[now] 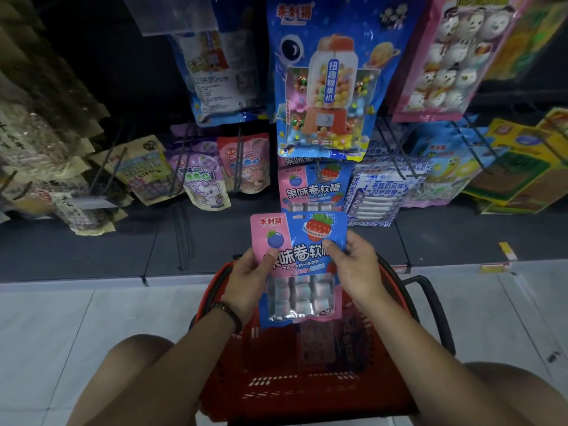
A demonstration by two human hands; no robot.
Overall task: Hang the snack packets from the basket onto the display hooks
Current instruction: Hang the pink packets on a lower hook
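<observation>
I hold a pink and blue snack packet (299,259) upright above the red basket (276,382). My left hand (250,276) grips its left edge with the thumb on the front. My right hand (353,264) grips its right edge the same way. The packet's hang hole is at its top, just below an identical packet (313,189) hanging on the lowest hook of the middle column. More packets (319,342) lie in the basket under my hands.
A big blue candy-machine bag (325,84) hangs above the middle column. Purple and pink packets (209,176) hang to the left, a blue-white packet (384,192) and yellow boxes (522,167) to the right. Bare black hooks (181,216) jut out at lower left.
</observation>
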